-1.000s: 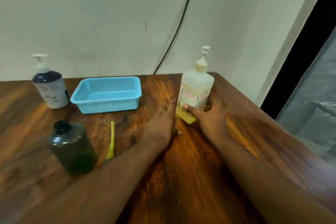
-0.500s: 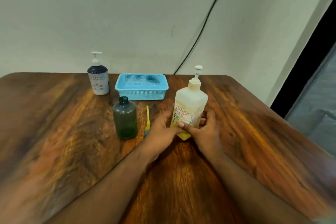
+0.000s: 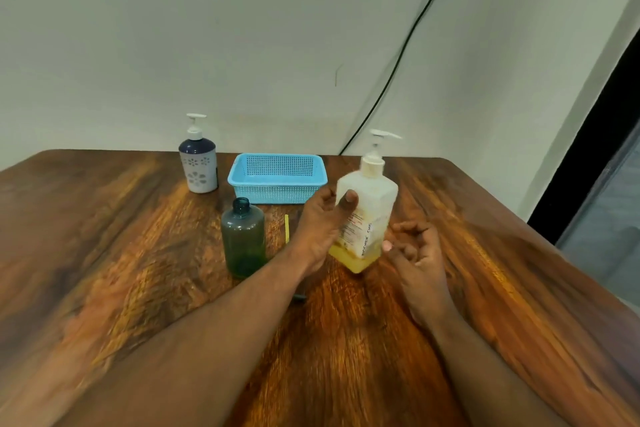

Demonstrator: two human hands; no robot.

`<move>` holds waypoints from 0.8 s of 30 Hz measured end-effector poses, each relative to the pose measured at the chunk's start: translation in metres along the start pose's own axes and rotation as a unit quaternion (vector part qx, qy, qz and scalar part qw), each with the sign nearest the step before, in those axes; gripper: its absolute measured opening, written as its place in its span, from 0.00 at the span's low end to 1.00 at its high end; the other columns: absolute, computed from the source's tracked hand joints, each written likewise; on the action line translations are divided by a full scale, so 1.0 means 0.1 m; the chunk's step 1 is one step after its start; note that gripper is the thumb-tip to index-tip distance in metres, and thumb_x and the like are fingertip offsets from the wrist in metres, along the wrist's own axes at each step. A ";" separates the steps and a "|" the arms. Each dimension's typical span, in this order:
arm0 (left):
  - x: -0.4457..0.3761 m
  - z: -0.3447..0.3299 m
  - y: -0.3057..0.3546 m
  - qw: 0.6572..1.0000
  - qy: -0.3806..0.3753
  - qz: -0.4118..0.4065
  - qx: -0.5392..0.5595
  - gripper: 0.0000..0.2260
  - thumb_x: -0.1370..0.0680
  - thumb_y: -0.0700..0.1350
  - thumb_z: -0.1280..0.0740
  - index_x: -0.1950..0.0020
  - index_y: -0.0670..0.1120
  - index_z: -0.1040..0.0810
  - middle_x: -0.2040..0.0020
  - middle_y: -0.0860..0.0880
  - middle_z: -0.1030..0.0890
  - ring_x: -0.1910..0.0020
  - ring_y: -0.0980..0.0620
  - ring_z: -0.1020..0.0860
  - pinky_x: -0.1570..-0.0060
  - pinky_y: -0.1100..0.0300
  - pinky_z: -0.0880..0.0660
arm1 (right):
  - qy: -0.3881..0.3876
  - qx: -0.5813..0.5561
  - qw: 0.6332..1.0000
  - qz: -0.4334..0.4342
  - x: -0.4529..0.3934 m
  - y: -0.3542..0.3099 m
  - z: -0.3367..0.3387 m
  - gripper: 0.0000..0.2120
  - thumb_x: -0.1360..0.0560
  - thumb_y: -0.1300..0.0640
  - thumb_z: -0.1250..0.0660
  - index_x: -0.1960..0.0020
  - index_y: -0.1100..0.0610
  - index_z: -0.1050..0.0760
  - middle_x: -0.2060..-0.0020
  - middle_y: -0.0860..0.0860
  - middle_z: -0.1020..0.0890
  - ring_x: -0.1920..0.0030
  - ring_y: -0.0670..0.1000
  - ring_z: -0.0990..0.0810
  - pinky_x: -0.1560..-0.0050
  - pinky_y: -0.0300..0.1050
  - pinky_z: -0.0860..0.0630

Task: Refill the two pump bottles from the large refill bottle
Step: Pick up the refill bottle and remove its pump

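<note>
A large translucent white bottle (image 3: 372, 204) with a white pump top and a little yellow liquid at its bottom stands tilted on the wooden table (image 3: 104, 253). My left hand (image 3: 322, 222) grips its left side, thumb across the front. My right hand (image 3: 414, 250) is just right of the bottle's base, fingers curled loosely and apart, a fingertip close to the bottle. A dark green bottle (image 3: 244, 236) without a cap stands left of my left hand. A blue-and-white pump bottle (image 3: 199, 163) stands at the back.
A light blue perforated basket (image 3: 277, 178) sits at the back between the two pump bottles. A thin yellow strip (image 3: 287, 229) lies beside the green bottle. A black cable (image 3: 408, 38) runs down the wall. The table's right edge borders a dark doorway.
The view has pulled back and shifted. My left hand has risen to grip the big bottle's side. My right hand has let go of the bottle and opened beside its base.
</note>
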State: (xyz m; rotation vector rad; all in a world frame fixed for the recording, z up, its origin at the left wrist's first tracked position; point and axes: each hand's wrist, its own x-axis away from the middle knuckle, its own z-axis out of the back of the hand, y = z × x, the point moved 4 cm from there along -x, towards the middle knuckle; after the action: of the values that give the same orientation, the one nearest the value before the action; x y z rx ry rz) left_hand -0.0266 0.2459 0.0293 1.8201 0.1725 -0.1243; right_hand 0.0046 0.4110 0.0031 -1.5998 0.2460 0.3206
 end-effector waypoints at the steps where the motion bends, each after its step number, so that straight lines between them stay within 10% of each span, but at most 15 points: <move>1: 0.00 0.00 -0.04 1.000 0.004 -0.005 0.006 0.25 0.40 0.63 0.23 0.51 0.49 0.18 0.52 0.47 0.14 0.51 0.48 0.16 0.46 0.47 0.21 | 0.000 -0.036 0.999 -0.015 -0.02 0.02 0.02 0.23 0.27 0.68 0.32 0.36 0.54 0.32 0.41 0.48 0.23 0.45 0.44 0.19 0.52 0.39 0.20; 3: 0.01 0.00 -0.08 1.000 0.019 -0.004 0.024 0.10 0.33 0.55 0.26 0.59 0.49 0.15 0.57 0.47 0.14 0.54 0.48 0.17 0.48 0.47 0.21 | -0.021 -0.072 0.997 -0.032 -0.04 0.04 0.04 0.27 0.29 0.69 0.31 0.34 0.52 0.32 0.42 0.47 0.20 0.43 0.45 0.19 0.50 0.41 0.20; 8: 0.06 0.04 -0.10 0.998 0.068 -0.010 0.003 0.12 0.18 0.50 0.37 0.39 0.50 0.19 0.40 0.44 0.17 0.44 0.42 0.18 0.43 0.37 0.22 | -0.036 -0.027 0.999 -0.025 -0.03 0.01 -0.01 0.19 0.31 0.68 0.29 0.44 0.53 0.24 0.50 0.52 0.16 0.47 0.49 0.17 0.48 0.47 0.19; 15: 0.13 -0.05 0.18 0.993 0.103 -0.037 -0.041 0.28 0.30 0.72 0.45 0.43 0.56 0.21 0.46 0.48 0.16 0.50 0.47 0.16 0.45 0.44 0.19 | -0.037 0.008 0.999 0.025 -0.09 -0.24 -0.11 0.10 0.26 0.64 0.32 0.46 0.56 0.21 0.51 0.47 0.16 0.51 0.42 0.18 0.55 0.34 0.21; 24: -0.02 0.01 0.08 0.980 0.175 -0.029 -0.089 0.11 0.21 0.60 0.43 0.54 0.64 0.21 0.53 0.51 0.17 0.52 0.47 0.17 0.46 0.40 0.20 | -0.078 0.192 0.974 0.092 -0.58 -0.78 -0.49 0.23 0.28 0.48 0.28 0.35 0.52 0.27 0.48 0.40 0.21 0.48 0.39 0.21 0.53 0.29 0.25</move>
State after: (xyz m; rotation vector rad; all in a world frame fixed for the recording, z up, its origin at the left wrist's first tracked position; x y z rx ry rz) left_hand -0.0271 0.2427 0.0369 1.6465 0.4695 0.1680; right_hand -0.0197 0.3643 0.0985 -1.1666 0.3151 0.5070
